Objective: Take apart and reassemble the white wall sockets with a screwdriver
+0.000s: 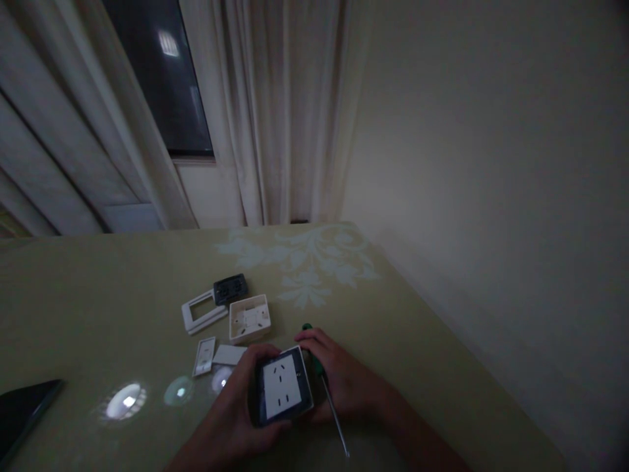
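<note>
My left hand [240, 400] is closed around the left side of a wall socket [282, 385], a white slotted face in a dark frame. At the socket's right edge my right hand [339, 373] is closed on a screwdriver [335, 413]. Its green handle lies in the fingers and its metal shaft points down toward me. The right fingers also touch or rest close beside the socket. Just beyond the hands stands an open white mounting box [250, 317]. A small white plate [204, 356] and a white flat cover [229, 354] lie near my left hand.
A white rectangular frame [204, 311] and a dark socket insert [230, 288] lie behind the loose parts. A dark flat object [28, 413] is at the table's left. The wall [491, 196] borders the table [122, 288] on the right; curtains [275, 118] hang behind.
</note>
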`<state>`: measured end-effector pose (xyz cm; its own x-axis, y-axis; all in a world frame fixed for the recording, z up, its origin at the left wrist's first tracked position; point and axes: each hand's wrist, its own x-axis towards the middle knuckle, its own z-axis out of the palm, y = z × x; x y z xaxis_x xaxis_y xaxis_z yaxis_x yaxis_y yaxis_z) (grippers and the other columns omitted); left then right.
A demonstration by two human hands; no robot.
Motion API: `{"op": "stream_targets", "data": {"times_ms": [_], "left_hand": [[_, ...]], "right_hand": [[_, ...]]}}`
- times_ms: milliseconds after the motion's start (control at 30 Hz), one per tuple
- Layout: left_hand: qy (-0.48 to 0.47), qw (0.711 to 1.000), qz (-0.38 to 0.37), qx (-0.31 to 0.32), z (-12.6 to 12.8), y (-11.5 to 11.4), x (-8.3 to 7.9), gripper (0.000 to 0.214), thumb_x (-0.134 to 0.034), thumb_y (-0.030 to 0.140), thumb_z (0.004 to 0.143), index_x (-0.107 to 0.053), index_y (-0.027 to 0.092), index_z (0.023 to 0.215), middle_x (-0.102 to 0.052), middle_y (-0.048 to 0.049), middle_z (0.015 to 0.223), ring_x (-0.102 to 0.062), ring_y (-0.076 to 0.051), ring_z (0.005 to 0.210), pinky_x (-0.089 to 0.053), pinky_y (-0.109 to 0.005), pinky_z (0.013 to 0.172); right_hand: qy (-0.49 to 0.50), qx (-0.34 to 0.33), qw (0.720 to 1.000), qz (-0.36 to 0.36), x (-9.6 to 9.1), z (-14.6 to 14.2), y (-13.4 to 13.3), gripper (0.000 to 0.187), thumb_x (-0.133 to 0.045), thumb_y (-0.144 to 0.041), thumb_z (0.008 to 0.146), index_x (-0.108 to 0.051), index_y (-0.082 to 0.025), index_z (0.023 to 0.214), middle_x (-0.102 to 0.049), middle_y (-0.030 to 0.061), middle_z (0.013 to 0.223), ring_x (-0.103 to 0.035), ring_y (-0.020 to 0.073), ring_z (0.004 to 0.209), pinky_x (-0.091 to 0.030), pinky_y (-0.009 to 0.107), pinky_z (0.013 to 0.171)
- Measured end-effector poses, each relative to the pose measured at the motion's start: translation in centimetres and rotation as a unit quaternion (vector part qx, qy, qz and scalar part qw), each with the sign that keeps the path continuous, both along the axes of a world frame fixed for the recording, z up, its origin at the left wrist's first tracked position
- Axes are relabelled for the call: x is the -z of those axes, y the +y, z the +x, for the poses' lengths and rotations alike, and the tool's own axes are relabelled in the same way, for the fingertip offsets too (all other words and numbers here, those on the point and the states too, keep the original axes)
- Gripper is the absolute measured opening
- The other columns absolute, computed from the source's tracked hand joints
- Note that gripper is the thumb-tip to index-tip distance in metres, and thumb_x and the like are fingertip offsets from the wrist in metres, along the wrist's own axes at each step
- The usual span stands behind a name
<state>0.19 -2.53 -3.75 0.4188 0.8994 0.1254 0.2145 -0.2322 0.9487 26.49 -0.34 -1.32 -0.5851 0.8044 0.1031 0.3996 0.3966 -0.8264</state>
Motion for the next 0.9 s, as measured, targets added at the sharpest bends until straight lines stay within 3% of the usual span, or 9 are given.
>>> {"op": "stream_targets", "data": {"times_ms": [67, 167, 300, 367, 567, 700, 900], "left_hand": [[0.004, 1.000, 0.000, 0.022, -0.1, 0.2, 0.0, 0.073, -0.083, 0.026, 0.075, -0.048, 0.030, 0.138, -0.069, -0.0100, 0.126, -0.072, -0.035, 0.114, -0.064, -0.051, 0.095], [0.025, 0.999, 0.036, -0.003, -0.2, 0.4, 0.2, 0.074, -0.084, 0.025, 0.072, -0.049, 0.029, 0.137, -0.069, -0.0100, 0.127, -0.072, -0.034, 0.113, -0.064, -0.050, 0.095], [0.047, 0.997, 0.065, -0.022, -0.3, 0.5, 0.8, 0.076, -0.084, 0.020, 0.069, -0.052, 0.030, 0.137, -0.070, -0.0077, 0.127, -0.073, -0.034, 0.114, -0.064, -0.050, 0.099], [0.050, 0.996, 0.066, -0.023, -0.2, 0.4, 1.1, 0.078, -0.084, 0.019, 0.067, -0.052, 0.031, 0.138, -0.071, -0.0073, 0.126, -0.073, -0.034, 0.114, -0.065, -0.050, 0.098], [0.100, 0.984, 0.134, -0.061, 0.1, 0.3, 1.3, 0.081, -0.084, 0.019, 0.067, -0.052, 0.032, 0.140, -0.068, -0.0084, 0.134, -0.071, -0.037, 0.119, -0.062, -0.055, 0.102], [0.105, 0.979, 0.159, -0.068, 0.2, 0.5, 1.2, 0.080, -0.085, 0.021, 0.068, -0.053, 0.032, 0.140, -0.069, -0.0087, 0.134, -0.071, -0.038, 0.119, -0.062, -0.054, 0.100], [0.111, 0.971, 0.191, -0.088, 0.1, 0.4, 1.2, 0.077, -0.087, 0.023, 0.071, -0.057, 0.033, 0.141, -0.071, -0.0101, 0.138, -0.071, -0.039, 0.125, -0.063, -0.056, 0.102]], "right_hand": [[0.008, 0.001, 1.000, -0.012, 0.0, 0.3, 0.1, 0.109, -0.107, -0.036, 0.049, -0.062, -0.020, 0.147, -0.055, 0.0170, 0.153, -0.052, 0.0377, 0.146, -0.041, 0.050, 0.125], [0.053, 0.012, 0.998, -0.035, 0.4, 1.4, 0.3, 0.109, -0.107, -0.036, 0.056, -0.059, -0.023, 0.153, -0.047, 0.0184, 0.164, -0.045, 0.0391, 0.154, -0.039, 0.055, 0.127], [0.208, 0.026, 0.975, -0.069, 0.6, 2.8, 0.7, 0.071, -0.084, -0.033, 0.092, -0.055, -0.035, 0.158, -0.034, 0.0141, 0.175, -0.055, 0.0310, 0.149, -0.048, 0.052, 0.120], [0.286, 0.036, 0.954, -0.084, 0.4, 3.1, 1.0, 0.057, -0.074, -0.035, 0.101, -0.058, -0.039, 0.155, -0.030, 0.0111, 0.179, -0.059, 0.0293, 0.147, -0.049, 0.052, 0.120], [0.386, 0.156, 0.907, -0.068, 0.3, 3.0, 1.6, 0.049, -0.075, -0.055, 0.099, -0.070, -0.040, 0.146, -0.034, 0.0094, 0.179, -0.060, 0.0356, 0.146, -0.048, 0.057, 0.120], [0.400, 0.246, 0.881, -0.047, 0.5, 3.2, 1.7, 0.041, -0.078, -0.053, 0.097, -0.077, -0.039, 0.136, -0.040, 0.0069, 0.176, -0.062, 0.0352, 0.144, -0.044, 0.060, 0.124], [0.409, 0.284, 0.867, 0.014, -1.1, 3.5, 1.0, 0.034, -0.068, -0.044, 0.105, -0.076, -0.039, 0.137, -0.024, 0.0023, 0.182, -0.063, 0.0369, 0.141, -0.064, 0.056, 0.106]]}}
